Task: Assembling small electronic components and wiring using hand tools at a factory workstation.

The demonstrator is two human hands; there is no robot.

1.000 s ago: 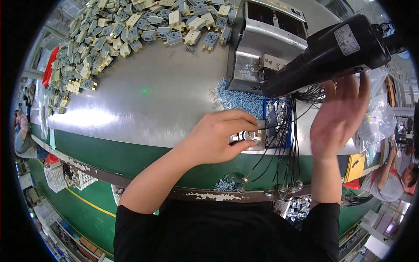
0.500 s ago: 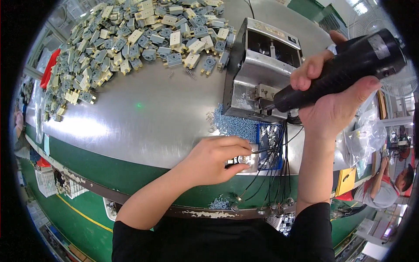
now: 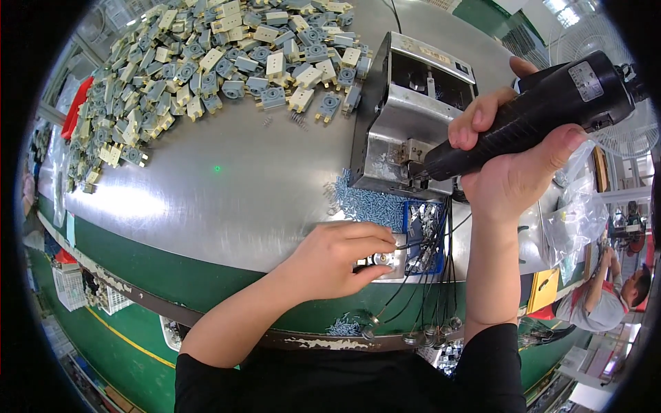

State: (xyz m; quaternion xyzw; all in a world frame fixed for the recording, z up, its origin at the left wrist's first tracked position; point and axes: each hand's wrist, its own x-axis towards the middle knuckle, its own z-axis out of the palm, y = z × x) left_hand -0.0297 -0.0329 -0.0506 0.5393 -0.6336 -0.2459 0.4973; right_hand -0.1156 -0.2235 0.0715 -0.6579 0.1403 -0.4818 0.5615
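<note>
My right hand [image 3: 506, 182] is wrapped round a black electric screwdriver [image 3: 551, 113], its tip pointing left and down at the outlet of a metal screw feeder [image 3: 430, 110]. Whether a screw sits on the tip is too small to tell. Near the table's front edge my left hand [image 3: 337, 258] grips a small round metal part [image 3: 380, 259] between thumb and fingers, on a small metal fixture plate [image 3: 396, 274]. My fingers hide much of that part. A black wire runs to it from the right.
Loose bluish screws [image 3: 372, 204] lie before the feeder, beside a blue tray [image 3: 441, 258] of small metal pieces. Black wires [image 3: 451, 241] with round metal ends hang over the edge. Grey and cream switch-like blocks [image 3: 241, 62] cover the far left. A co-worker [image 3: 602, 303] sits at right.
My right hand has brought the screwdriver slightly left and down, so its tip is further in at the feeder's outlet. My left hand stays almost where it was, still holding the metal part.
</note>
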